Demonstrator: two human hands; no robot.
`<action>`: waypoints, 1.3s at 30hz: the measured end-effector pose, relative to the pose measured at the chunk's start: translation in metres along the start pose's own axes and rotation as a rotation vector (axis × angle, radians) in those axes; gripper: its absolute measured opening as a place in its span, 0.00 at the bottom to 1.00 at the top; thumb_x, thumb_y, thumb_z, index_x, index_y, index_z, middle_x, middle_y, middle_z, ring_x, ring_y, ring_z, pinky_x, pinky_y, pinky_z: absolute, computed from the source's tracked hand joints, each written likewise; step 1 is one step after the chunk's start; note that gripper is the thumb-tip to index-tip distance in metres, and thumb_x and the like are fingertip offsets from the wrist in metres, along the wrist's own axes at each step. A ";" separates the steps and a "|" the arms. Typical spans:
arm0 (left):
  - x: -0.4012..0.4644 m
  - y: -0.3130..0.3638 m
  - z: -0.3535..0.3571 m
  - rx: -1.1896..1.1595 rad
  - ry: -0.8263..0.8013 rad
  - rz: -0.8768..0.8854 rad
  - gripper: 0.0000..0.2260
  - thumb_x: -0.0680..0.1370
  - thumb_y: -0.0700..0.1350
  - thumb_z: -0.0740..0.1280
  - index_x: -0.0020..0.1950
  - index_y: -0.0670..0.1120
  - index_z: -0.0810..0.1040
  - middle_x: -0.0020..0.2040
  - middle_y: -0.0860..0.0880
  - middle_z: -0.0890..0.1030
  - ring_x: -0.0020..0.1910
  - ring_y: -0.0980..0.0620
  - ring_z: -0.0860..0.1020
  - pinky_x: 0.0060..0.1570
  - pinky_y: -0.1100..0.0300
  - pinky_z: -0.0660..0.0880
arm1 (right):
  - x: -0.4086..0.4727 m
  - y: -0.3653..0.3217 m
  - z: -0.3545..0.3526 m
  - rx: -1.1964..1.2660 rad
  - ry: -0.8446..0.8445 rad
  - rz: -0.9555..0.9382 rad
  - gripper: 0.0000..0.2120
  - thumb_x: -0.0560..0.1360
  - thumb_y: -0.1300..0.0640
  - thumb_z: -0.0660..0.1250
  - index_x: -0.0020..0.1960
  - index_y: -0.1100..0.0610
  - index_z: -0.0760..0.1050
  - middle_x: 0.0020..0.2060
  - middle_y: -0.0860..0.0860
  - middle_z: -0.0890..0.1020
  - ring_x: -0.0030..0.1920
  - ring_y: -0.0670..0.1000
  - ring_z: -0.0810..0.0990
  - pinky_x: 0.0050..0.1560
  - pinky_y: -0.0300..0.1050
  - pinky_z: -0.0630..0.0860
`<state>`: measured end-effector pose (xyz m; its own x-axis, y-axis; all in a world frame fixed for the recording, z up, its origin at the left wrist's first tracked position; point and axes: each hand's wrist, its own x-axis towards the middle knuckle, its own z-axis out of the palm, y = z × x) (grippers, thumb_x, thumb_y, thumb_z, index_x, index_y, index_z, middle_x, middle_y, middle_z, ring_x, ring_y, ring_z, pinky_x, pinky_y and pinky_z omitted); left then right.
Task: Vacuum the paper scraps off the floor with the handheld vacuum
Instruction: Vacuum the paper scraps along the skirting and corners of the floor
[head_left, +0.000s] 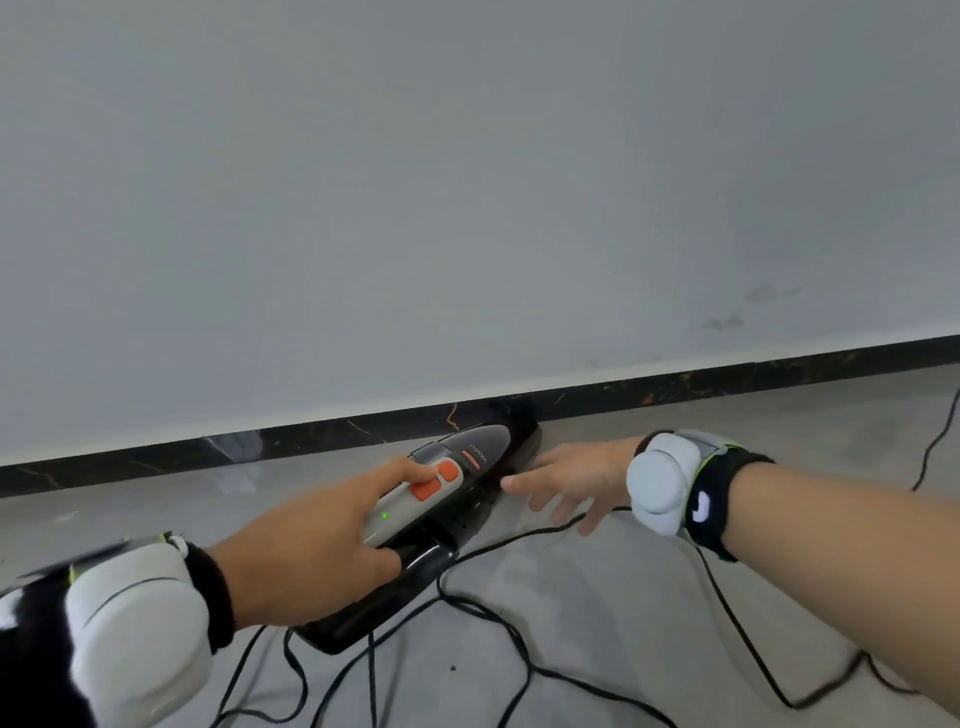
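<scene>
Two hands: left hand (306, 551) gripped handheld vacuum (441, 514), thumb at buttons, evidently for switching; right hand (566, 483) lay open, empty, beside its nozzle.

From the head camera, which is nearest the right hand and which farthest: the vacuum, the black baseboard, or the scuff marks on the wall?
1. Handheld vacuum: just left of the right hand, at its fingertips.
2. Black baseboard: beyond the hand, where floor meets wall.
3. Scuff marks: higher on the wall, to the right.

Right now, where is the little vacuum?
In the head view, the handheld vacuum lies low-centre on the floor, gripped by the left hand, nose at the dark skirting.
</scene>
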<state>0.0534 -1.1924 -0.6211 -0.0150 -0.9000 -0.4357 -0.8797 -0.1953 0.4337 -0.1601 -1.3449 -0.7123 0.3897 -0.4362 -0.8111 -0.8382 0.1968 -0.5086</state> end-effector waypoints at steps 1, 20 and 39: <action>0.003 0.008 0.003 0.005 -0.001 0.002 0.28 0.76 0.44 0.66 0.67 0.70 0.63 0.31 0.50 0.72 0.21 0.61 0.73 0.24 0.69 0.68 | 0.001 0.010 0.001 0.070 -0.016 -0.003 0.37 0.78 0.33 0.64 0.78 0.54 0.65 0.69 0.53 0.77 0.66 0.57 0.79 0.63 0.54 0.79; 0.046 0.111 0.053 -0.120 -0.024 0.026 0.27 0.75 0.42 0.66 0.62 0.72 0.64 0.34 0.50 0.80 0.25 0.56 0.75 0.28 0.68 0.72 | 0.006 0.110 -0.014 1.039 0.025 -0.052 0.33 0.75 0.32 0.66 0.68 0.55 0.74 0.58 0.60 0.84 0.58 0.59 0.84 0.54 0.54 0.81; 0.123 0.246 0.098 -0.016 -0.092 0.158 0.28 0.77 0.44 0.65 0.68 0.70 0.61 0.33 0.53 0.75 0.23 0.56 0.72 0.24 0.71 0.66 | -0.025 0.226 -0.096 1.378 0.244 -0.089 0.31 0.74 0.36 0.72 0.69 0.53 0.75 0.56 0.60 0.84 0.58 0.62 0.83 0.47 0.52 0.84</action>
<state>-0.2111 -1.3126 -0.6452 -0.1968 -0.8806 -0.4311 -0.8553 -0.0607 0.5145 -0.3963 -1.3741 -0.7791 0.2265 -0.6046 -0.7637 0.2847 0.7909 -0.5417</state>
